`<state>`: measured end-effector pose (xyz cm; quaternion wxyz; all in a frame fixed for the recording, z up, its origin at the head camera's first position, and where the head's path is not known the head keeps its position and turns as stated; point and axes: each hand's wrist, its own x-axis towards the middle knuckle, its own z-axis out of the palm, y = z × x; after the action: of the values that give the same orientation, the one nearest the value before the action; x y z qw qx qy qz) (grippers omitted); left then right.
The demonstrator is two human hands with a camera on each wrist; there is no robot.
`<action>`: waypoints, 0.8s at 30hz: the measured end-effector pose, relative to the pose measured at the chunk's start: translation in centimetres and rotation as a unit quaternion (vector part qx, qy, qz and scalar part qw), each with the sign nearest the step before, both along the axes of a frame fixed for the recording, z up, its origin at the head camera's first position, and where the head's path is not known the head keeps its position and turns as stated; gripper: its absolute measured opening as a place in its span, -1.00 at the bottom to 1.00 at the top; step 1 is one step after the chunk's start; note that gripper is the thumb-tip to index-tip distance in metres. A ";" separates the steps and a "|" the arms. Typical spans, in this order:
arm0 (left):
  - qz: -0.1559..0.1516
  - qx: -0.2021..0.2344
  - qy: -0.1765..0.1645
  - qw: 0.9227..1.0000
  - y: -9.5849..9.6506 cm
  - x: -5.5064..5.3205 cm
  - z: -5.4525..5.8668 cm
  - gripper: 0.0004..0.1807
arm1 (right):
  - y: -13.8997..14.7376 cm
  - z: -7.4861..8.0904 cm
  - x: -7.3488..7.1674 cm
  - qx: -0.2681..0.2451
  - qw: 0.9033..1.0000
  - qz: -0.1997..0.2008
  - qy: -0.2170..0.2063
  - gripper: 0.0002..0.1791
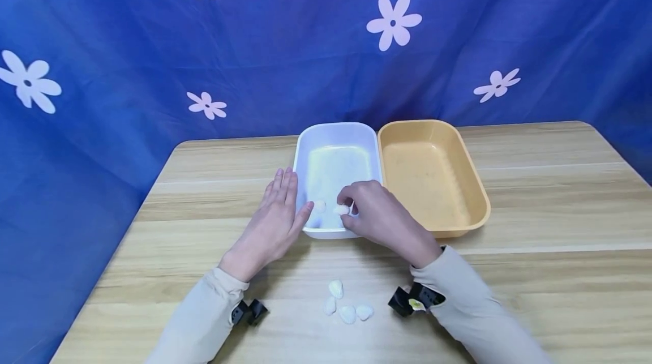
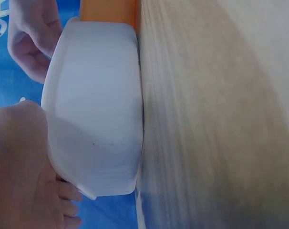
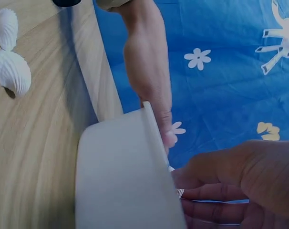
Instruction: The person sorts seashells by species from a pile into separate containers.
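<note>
One blue curtain (image 1: 305,41), bearing four white flowers and one yellow motif in the head view, hangs behind one wood-grain table (image 1: 550,188). On the table stand two trays side by side: one orange tray (image 1: 425,177) at right, one white tray (image 1: 338,166) at left. Two hands work at the white tray. The left hand (image 1: 270,219), fingers straight, lies along its left rim with the thumb reaching over the edge. The right hand (image 1: 379,214) comes in over the near right part, finger and thumb pinched together on a shell.

Key relation: the held shell (image 1: 340,210) sits at the left of the right hand, over the near half of the white tray, its long axis apparently running left to right; the right hand is the nearer. Six shells are visible. A second shell (image 1: 319,206) shows within the white tray, near the left thumb's tip; whether it touches the floor cannot be told. Four loose shells (image 1: 348,315) lie clustered on the table, nearer the viewer than the tray, between the forearms.
</note>
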<state>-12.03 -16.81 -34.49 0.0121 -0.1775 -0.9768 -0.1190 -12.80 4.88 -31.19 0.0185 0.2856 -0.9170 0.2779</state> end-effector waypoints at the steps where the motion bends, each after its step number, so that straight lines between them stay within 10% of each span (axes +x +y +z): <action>1: -0.001 0.000 0.001 1.000 0.0 0.0 0.0 -0.18 | -0.3 -0.1 -0.2 -0.004 1.000 -0.003 -0.011 -0.82; 24: -0.001 0.000 -0.001 1.000 -0.2 0.0 0.2 -0.17 | -2.1 -0.9 -1.3 0.052 0.996 -0.066 -0.029 -0.77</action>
<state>-12.03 -17.00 -34.32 0.0113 -0.1781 -0.9768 -0.1187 -14.10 2.75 -32.08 -0.0045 0.2167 -0.9472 0.2363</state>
